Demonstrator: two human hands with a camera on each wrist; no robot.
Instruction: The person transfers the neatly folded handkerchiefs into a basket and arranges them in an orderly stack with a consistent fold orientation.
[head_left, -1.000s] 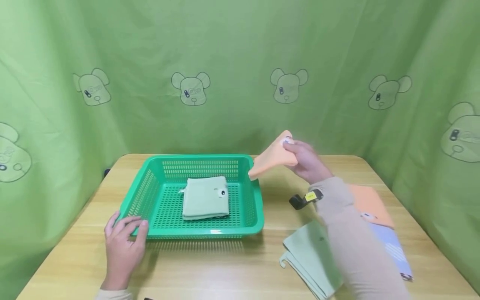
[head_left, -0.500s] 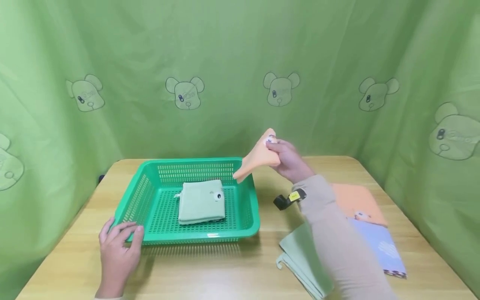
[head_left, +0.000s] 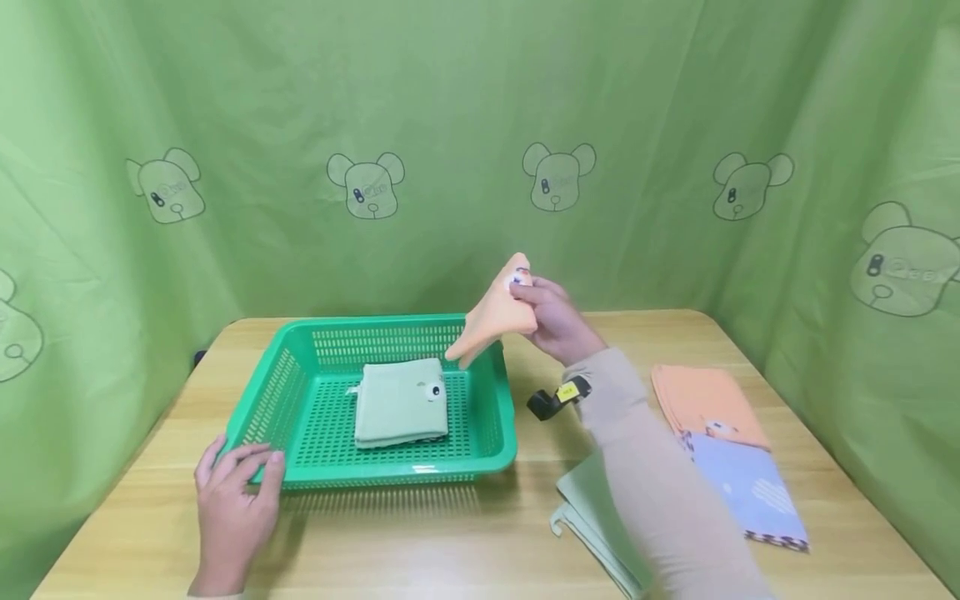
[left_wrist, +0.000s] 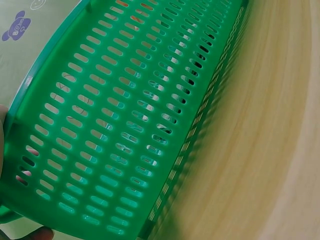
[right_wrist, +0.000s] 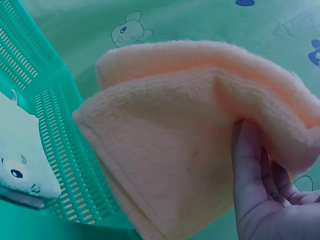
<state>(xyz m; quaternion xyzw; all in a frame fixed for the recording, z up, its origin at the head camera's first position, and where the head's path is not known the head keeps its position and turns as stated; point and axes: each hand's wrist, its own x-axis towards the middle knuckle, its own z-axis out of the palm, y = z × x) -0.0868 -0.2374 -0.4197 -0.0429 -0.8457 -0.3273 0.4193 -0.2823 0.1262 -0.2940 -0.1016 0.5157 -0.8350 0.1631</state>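
Note:
My right hand (head_left: 558,321) pinches a folded orange towel (head_left: 495,312) by one edge, holding it in the air over the right side of a green plastic basket (head_left: 393,477). In the right wrist view, the orange towel (right_wrist: 160,135) looks thick and layered, and the thumb presses on its near face. A folded pale green towel (head_left: 397,404) with an animal-face patch lies flat inside the basket. My left hand (head_left: 236,500) grips the basket's front left corner at the rim; only bits of its fingers show at the edge of the left wrist view.
On the table (head_left: 405,550), right of the basket, a second pale green towel (head_left: 600,508) lies partly under my right forearm. Farther right, another orange towel (head_left: 712,400) touches a blue towel (head_left: 750,483). A green curtain (head_left: 465,100) hangs behind.
My right hand has carried the orange towel leftward, from beside the basket's right rim to over the basket. My left hand has stayed at the corner, while the head view has shifted slightly.

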